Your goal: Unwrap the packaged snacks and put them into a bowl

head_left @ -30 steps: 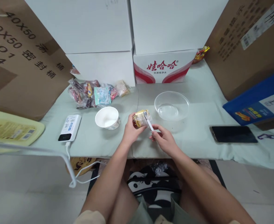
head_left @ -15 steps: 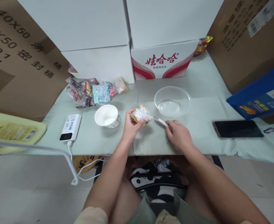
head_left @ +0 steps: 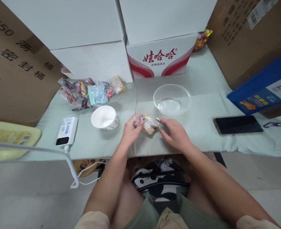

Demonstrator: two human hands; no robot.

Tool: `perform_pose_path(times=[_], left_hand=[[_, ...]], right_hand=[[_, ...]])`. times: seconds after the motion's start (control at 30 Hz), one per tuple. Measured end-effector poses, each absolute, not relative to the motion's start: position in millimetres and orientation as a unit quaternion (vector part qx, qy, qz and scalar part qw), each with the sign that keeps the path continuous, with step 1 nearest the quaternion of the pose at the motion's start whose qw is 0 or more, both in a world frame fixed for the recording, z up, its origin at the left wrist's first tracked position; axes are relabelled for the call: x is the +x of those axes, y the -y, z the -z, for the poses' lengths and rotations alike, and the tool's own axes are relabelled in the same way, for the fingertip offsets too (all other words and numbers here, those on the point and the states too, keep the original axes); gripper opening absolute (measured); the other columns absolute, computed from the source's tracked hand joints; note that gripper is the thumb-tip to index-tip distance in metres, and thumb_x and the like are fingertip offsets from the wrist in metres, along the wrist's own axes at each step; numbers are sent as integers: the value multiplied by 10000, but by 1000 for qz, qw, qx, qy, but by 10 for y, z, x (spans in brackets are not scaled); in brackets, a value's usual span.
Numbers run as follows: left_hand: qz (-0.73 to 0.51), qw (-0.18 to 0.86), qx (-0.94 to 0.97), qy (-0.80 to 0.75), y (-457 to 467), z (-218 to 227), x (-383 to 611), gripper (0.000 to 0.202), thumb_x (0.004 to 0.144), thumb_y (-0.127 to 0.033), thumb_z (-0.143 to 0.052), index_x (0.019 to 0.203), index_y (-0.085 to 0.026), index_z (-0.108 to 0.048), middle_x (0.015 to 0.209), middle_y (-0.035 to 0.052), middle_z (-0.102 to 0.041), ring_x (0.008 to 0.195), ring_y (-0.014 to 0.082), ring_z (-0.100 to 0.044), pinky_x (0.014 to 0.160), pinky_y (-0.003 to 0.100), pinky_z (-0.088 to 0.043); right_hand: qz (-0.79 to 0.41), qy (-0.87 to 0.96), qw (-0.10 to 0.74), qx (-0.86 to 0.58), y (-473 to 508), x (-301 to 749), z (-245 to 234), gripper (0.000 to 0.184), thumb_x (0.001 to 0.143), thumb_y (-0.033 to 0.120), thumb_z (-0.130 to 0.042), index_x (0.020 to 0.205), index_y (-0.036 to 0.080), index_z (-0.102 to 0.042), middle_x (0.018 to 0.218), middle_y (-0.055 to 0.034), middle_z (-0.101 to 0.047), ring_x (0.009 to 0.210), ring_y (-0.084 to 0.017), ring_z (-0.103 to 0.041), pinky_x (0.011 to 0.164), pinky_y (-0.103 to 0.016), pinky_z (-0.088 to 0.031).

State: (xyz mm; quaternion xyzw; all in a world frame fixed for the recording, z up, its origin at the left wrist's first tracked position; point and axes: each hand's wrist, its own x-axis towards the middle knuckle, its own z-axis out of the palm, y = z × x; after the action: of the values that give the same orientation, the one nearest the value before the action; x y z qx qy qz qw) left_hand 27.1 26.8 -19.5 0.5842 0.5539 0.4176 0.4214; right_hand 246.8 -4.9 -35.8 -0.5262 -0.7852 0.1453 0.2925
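Observation:
My left hand (head_left: 132,127) is closed on one end of a small snack packet (head_left: 150,124) in clear and yellow plastic wrap, held over the table's front part. Just to its right, my right hand (head_left: 175,132) grips a small knife (head_left: 158,119). Only the knife's front end shows past the fingers, near the packet's upper right corner; I cannot tell whether it touches. Left of my left hand stands a white paper cup (head_left: 104,117), its inside pale. Behind my hands sits a clear plastic bowl (head_left: 172,99).
Several wrapped snacks (head_left: 83,93) lie at the back left. A power bank (head_left: 67,130) with a white cable is at the left, beside a yellow bottle (head_left: 13,138). A phone (head_left: 238,124) lies at the right. White cartons (head_left: 161,60) and brown boxes (head_left: 257,47) border the table.
The packet has tilted and lowered in my left hand. My right hand has moved left with the knife, closer to the packet, now hiding the knife's handle. The view has shifted slightly.

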Motion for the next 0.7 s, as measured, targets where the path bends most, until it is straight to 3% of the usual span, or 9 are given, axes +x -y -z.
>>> perform_pose_path(times=[0.1, 0.17, 0.23, 0.3, 0.4, 0.47, 0.6, 0.7], left_hand=[[-469, 556, 416, -546, -271, 185, 286, 313, 744, -426, -755, 930, -180, -701, 903, 51, -726, 836, 190, -692, 771, 309, -560], [-490, 599, 336, -536, -278, 163, 296, 324, 679, -396, -809, 883, -179, -683, 840, 28, -709, 771, 162, -677, 689, 266, -546], [-498, 610, 305, -536, -292, 140, 300, 326, 648, -358, -836, 867, -182, -669, 804, 11, -698, 726, 142, -665, 646, 245, -536], [-501, 609, 293, -540, -308, 127, 295, 317, 650, -347, -836, 857, -185, -659, 792, 4, -693, 711, 138, -666, 624, 237, -532], [-511, 601, 270, -551, -337, 136, 272, 299, 671, -353, -813, 855, -192, -641, 803, 2, -694, 715, 142, -679, 611, 234, -523], [-522, 592, 254, -559, -365, 156, 246, 289, 697, -358, -788, 878, -200, -628, 851, 13, -707, 736, 148, -689, 623, 239, -526], [-551, 585, 234, -547, -440, 206, 198, 286, 759, -392, -737, 933, -220, -588, 963, 33, -709, 833, 161, -702, 732, 282, -556], [-561, 573, 256, -540, -470, 251, 194, 285, 794, -415, -708, 958, -242, -550, 1058, 38, -683, 927, 166, -684, 783, 283, -544]], right_hand=[[-197, 797, 333, -464, 58, 2423, 375, 524, 889, 227, -562, 1410, 198, -512, 1315, -145, -661, 1181, -292, -633, 975, -469, -527], [-215, 798, 348, -442, 54, 2416, 364, 397, 893, 189, -542, 1283, 234, -598, 1211, -118, -691, 1098, -269, -658, 927, -445, -544], [-225, 792, 370, -430, 50, 2430, 338, 219, 895, 161, -527, 1049, 241, -661, 1060, -89, -705, 985, -238, -674, 864, -402, -553], [-218, 771, 404, -441, 52, 2453, 300, 123, 885, 160, -536, 873, 234, -633, 1039, -86, -698, 971, -230, -675, 852, -387, -549], [-207, 739, 432, -473, 79, 2493, 233, 112, 871, 184, -526, 787, 235, -580, 1153, -102, -692, 1101, -247, -662, 940, -411, -525], [-220, 731, 430, -482, 112, 2526, 189, 118, 857, 197, -502, 761, 243, -553, 1075, -91, -719, 1111, -254, -670, 970, -423, -513], [-276, 699, 419, -510, 190, 2606, 106, 107, 771, 189, -487, 812, 244, -568, 759, -27, -704, 750, -209, -692, 766, -364, -546], [-405, 701, 341, -478, 220, 2632, 58, 227, 774, 189, -461, 937, 227, -614, 657, 25, -680, 526, -144, -614, 608, -288, -504]])
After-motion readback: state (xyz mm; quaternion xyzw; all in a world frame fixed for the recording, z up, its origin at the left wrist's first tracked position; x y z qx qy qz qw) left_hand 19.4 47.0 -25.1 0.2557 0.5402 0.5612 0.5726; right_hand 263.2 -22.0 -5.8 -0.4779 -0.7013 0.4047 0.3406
